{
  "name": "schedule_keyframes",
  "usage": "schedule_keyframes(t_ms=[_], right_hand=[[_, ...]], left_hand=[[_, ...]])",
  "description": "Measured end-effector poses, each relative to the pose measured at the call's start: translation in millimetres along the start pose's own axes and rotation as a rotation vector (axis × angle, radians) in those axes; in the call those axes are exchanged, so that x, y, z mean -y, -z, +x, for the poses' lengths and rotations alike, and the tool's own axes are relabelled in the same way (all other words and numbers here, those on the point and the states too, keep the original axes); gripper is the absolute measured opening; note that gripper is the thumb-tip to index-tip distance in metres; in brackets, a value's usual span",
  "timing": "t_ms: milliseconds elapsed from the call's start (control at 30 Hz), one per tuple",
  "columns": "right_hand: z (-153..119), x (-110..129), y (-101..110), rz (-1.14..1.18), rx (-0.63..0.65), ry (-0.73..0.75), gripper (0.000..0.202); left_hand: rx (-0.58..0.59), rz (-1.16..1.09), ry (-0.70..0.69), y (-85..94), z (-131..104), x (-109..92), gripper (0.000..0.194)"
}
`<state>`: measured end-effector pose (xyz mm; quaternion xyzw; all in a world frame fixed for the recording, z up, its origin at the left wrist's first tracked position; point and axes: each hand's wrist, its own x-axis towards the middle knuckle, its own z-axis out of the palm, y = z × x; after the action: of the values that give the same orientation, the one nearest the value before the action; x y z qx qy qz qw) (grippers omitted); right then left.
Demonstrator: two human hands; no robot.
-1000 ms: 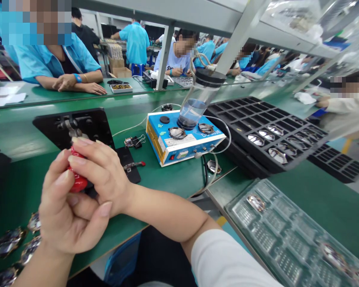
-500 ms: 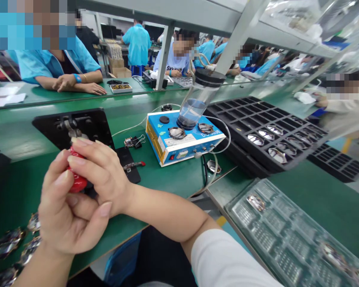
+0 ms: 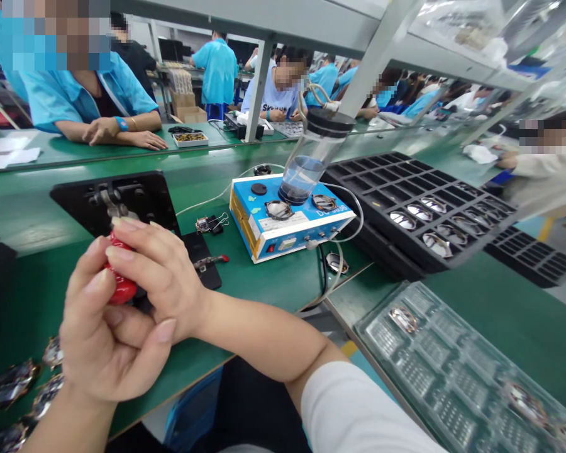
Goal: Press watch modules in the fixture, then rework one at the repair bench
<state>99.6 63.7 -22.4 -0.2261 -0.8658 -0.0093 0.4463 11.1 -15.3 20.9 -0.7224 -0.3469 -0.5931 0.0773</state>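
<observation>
Both my hands meet at the lower left over a red handle [image 3: 121, 286] of a clamp lever on a black fixture plate [image 3: 136, 195]. My right hand [image 3: 163, 270] lies over the top of the handle with fingers curled around it. My left hand [image 3: 106, 336] sits below, its fingers closed against the handle's side. What lies under the hands on the fixture is hidden.
A blue control box [image 3: 290, 220] with a clear liquid bottle [image 3: 311, 160] stands mid-bench. A black compartment tray [image 3: 419, 207] holds shiny metal parts; a clear blister tray [image 3: 457, 371] lies at the lower right. Several metal parts [image 3: 23, 384] lie at the lower left. People sit at the benches behind.
</observation>
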Motion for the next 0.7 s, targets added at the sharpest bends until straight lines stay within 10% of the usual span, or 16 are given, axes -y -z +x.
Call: schedule_keyframes(t_ms=[700], right_hand=[[1.8,1.7,5.6,0.014,-0.063,-0.001,0.078]], left_hand=[[0.0,0.007,0.016,-0.5,1.2,-1.5,0.111]])
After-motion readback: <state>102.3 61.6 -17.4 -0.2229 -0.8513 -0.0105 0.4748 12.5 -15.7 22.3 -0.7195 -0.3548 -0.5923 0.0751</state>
